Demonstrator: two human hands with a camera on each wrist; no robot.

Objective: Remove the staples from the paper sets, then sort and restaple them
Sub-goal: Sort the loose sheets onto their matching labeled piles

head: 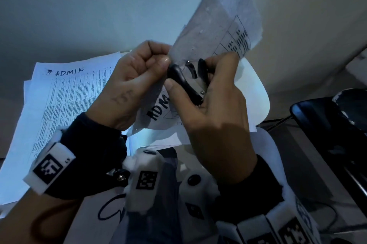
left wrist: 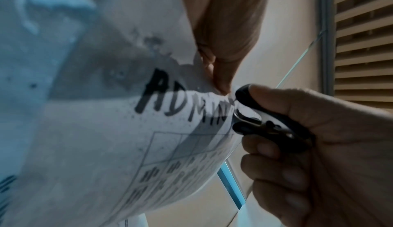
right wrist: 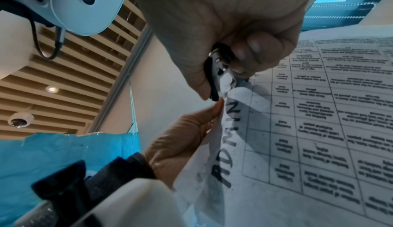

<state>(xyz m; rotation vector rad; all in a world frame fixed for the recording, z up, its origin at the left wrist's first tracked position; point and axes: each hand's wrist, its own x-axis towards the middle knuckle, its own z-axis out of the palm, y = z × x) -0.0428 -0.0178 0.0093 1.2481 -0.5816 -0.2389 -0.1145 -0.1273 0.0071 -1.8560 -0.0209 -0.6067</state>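
Note:
My left hand (head: 139, 76) pinches the top corner of a paper set (head: 216, 31) marked "ADMIN" and holds it up in the air. My right hand (head: 210, 102) grips a black staple remover (head: 187, 80), thumb and fingers squeezing its two arms. Its metal jaws bite the pinched corner of the paper (left wrist: 240, 111). The left wrist view shows the paper set (left wrist: 106, 129) and the remover (left wrist: 266, 121) beside my left thumb (left wrist: 223, 46). The right wrist view shows the remover (right wrist: 217, 72) on the crumpled corner, with the printed table sheet (right wrist: 319, 113) hanging to the right.
A stack of printed sheets (head: 59, 104) headed "ADMIN" lies on the table at the left. More white sheets (head: 256, 92) lie under my hands. A dark object (head: 333, 124) sits at the right edge.

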